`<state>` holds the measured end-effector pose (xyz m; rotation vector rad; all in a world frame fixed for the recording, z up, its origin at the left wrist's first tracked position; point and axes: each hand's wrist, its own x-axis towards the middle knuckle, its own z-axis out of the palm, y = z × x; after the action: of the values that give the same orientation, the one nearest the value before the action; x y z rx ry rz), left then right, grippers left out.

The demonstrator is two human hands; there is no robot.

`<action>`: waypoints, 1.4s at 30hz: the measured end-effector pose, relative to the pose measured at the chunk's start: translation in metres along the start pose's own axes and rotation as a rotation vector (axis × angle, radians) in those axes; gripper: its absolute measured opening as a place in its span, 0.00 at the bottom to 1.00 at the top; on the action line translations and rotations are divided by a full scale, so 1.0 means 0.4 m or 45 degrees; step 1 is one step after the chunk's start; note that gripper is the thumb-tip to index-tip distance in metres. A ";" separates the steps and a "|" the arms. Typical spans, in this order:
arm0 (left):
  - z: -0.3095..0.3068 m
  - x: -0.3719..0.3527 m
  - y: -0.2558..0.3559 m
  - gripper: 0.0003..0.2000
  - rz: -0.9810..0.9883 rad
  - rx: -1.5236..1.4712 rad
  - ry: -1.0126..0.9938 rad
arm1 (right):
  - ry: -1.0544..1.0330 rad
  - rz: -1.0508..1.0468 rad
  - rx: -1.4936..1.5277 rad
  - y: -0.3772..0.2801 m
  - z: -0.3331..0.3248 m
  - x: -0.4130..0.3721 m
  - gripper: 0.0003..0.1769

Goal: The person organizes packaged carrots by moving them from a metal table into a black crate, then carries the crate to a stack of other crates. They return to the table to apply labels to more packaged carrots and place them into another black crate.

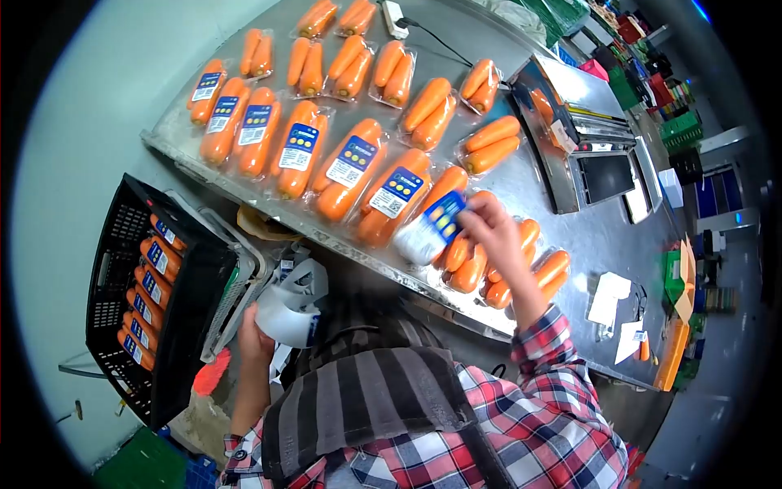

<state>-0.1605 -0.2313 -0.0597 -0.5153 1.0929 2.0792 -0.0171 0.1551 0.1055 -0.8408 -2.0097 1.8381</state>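
Note:
My right hand [495, 232] pinches a blue-and-white label [442, 222] by its edge, over a pack of carrots in the front row on the metal table [570, 244]. The label is slightly blurred and hides part of that pack. Low beside the table, my left hand [256, 336] is closed on a roll of labels [285, 316] with a white backing strip curling from it. To the left of my right hand, several bagged carrot packs [350, 171] carry the same kind of label. Packs [466, 265] under and to the right of that hand show bare orange carrots.
Unlabelled carrot packs [350, 67] fill the far rows. A black crate [183, 326] holding labelled packs stands at the left below the table. A wrapping machine [582, 134], a power strip [394, 18] and white papers [608, 297] are on the table.

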 end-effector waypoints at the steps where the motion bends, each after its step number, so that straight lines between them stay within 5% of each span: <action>1: 0.055 -0.016 -0.002 0.16 -0.018 0.037 -0.058 | -0.007 0.058 0.034 0.015 -0.063 0.031 0.06; 7: 0.281 -0.107 -0.053 0.18 -0.450 0.775 -0.228 | -0.110 0.215 -0.200 0.189 -0.162 0.143 0.11; 10: 0.328 -0.151 -0.049 0.24 -0.599 0.476 -0.412 | -0.173 -0.031 -0.719 0.186 -0.125 0.159 0.15; 15: 0.297 -0.184 -0.072 0.30 -0.489 0.830 -0.609 | -0.107 0.085 -1.403 0.120 -0.051 0.144 0.26; 17: 0.282 -0.199 -0.061 0.30 -0.475 1.068 -0.664 | 0.003 -0.131 -1.447 0.110 -0.057 0.127 0.28; 20: 0.232 -0.216 -0.042 0.27 -0.828 0.879 -0.504 | 0.136 -0.148 -1.094 0.112 -0.068 0.071 0.24; 23: 0.113 -0.191 -0.104 0.20 -0.564 1.002 -0.517 | 0.208 -0.378 -0.923 0.180 -0.040 -0.012 0.15; 24: 0.064 -0.201 -0.125 0.18 -0.466 1.028 -0.493 | 0.070 -0.166 -0.892 0.170 -0.009 -0.055 0.12; 27: 0.048 -0.177 -0.161 0.16 -0.278 0.960 -0.279 | -0.355 -0.749 -0.839 0.160 0.119 -0.157 0.11; 30: 0.115 -0.193 -0.154 0.17 -0.122 0.841 -0.273 | -0.815 -0.855 -0.765 0.109 0.247 -0.230 0.18; 34: 0.135 -0.221 -0.160 0.16 -0.025 0.811 -0.153 | -1.095 -0.979 -0.849 0.119 0.329 -0.282 0.17; 38: 0.155 -0.217 -0.165 0.14 0.023 0.336 0.178 | -0.955 -0.986 -0.774 0.137 0.343 -0.299 0.15; 42: 0.172 -0.203 -0.185 0.14 0.087 0.241 0.085 | -0.907 -1.000 -0.816 0.142 0.321 -0.277 0.11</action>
<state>-0.0525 -0.1794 -0.0103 -0.4626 1.3476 2.0028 0.0090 -0.0131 0.0506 0.5799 -2.8181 1.0900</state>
